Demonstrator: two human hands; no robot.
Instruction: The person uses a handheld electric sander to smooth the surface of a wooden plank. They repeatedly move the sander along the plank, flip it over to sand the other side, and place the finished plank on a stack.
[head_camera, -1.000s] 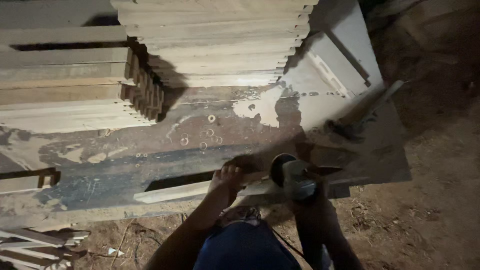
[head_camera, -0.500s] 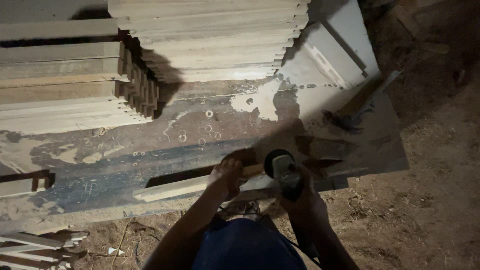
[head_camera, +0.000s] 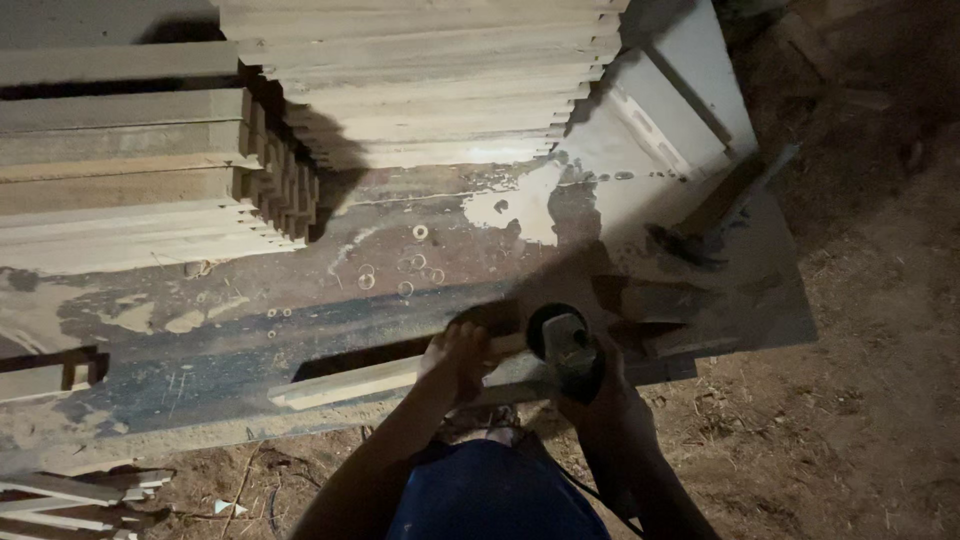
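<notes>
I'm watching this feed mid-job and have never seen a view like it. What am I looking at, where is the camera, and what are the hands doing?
There is no machine arm here. The one picture comes from a camera worn on a person's head, looking straight down at their two bare hands.

The left hand presses on a long pale wooden strip that lies along the near edge of a worn, paint-stained workbench. The right hand grips a dark handheld power tool with a round head, set against the strip's end. What kind of tool it is, I cannot tell in this dim light.

Further back lie two stacks of pale wooden boards, one on the left and one at the middle. A dark hammer-like tool lies at the right. Below is a dirt floor.
</notes>
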